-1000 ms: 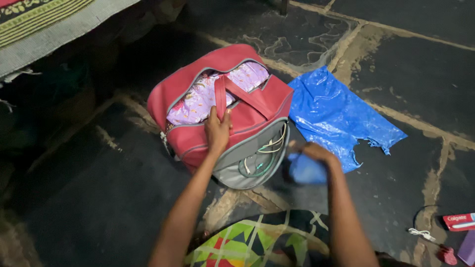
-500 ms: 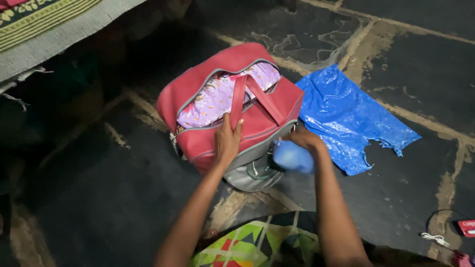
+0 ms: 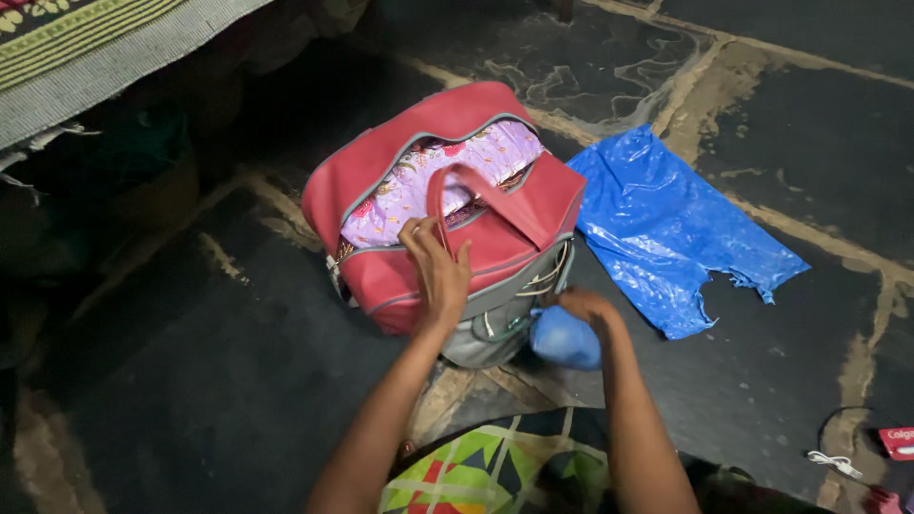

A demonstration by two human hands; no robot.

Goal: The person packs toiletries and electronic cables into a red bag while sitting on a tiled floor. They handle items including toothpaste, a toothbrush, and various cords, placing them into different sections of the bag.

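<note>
My left hand (image 3: 438, 266) pinching red bag (image 3: 400, 143) strap; right hand (image 3: 586, 309) gripping blue bundle (image 3: 564, 341) at side pocket, not yet in. Bag unzipped.

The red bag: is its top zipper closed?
No, the red bag gapes open on top, showing purple patterned cloth inside.

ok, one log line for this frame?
left hand: on red bag front | right hand: holds blue bundle at open pocket

The red box (image 3: 898, 442) (bottom right) is cut off by the edge.
</note>
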